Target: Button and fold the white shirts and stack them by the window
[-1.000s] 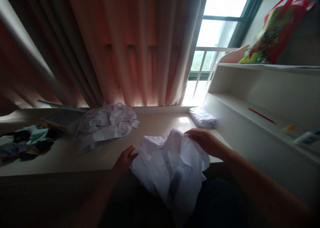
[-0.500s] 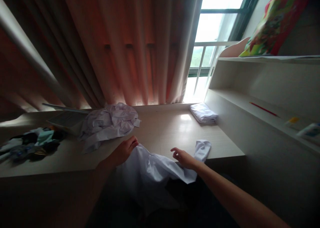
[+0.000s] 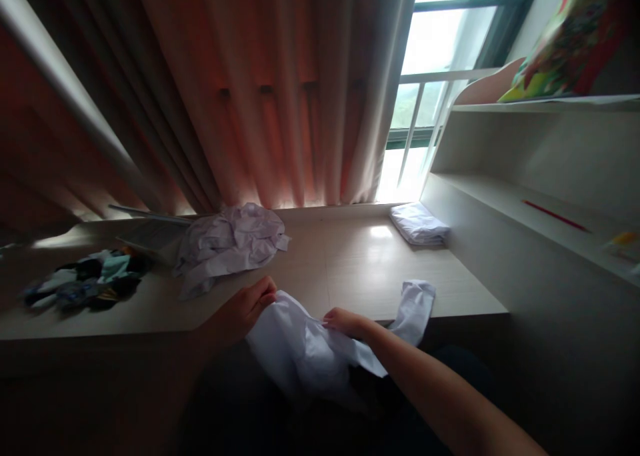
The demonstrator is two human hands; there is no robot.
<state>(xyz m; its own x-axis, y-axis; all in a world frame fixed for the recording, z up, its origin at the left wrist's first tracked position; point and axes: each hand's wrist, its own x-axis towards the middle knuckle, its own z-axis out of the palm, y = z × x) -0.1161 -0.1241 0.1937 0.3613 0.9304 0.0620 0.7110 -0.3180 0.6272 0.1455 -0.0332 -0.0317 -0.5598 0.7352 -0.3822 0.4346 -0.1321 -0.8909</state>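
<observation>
A white long-sleeved garment, likely a shirt (image 3: 305, 349), hangs over the front edge of the desk (image 3: 345, 263) toward my lap. My left hand (image 3: 253, 303) is closed on its upper left corner. Farther right along the same top edge, my right hand (image 3: 345, 321) pinches the fabric. One sleeve (image 3: 416, 306) of it rests on the desk to the right of my right hand. The lower part of the cloth fades into shadow.
A crumpled pale shirt (image 3: 235, 243) lies at the back left, against an open laptop-like object (image 3: 155, 233). Left of it is a pile of socks (image 3: 90, 279). A folded white garment (image 3: 419, 224) sits at the back right, beside the shelf unit (image 3: 475, 243) holding a red pencil (image 3: 555, 216).
My right hand has moved left and closed on the shirt's top edge; before, its fingers were apart above the cloth. My left hand keeps its hold. The view has shifted slightly.
</observation>
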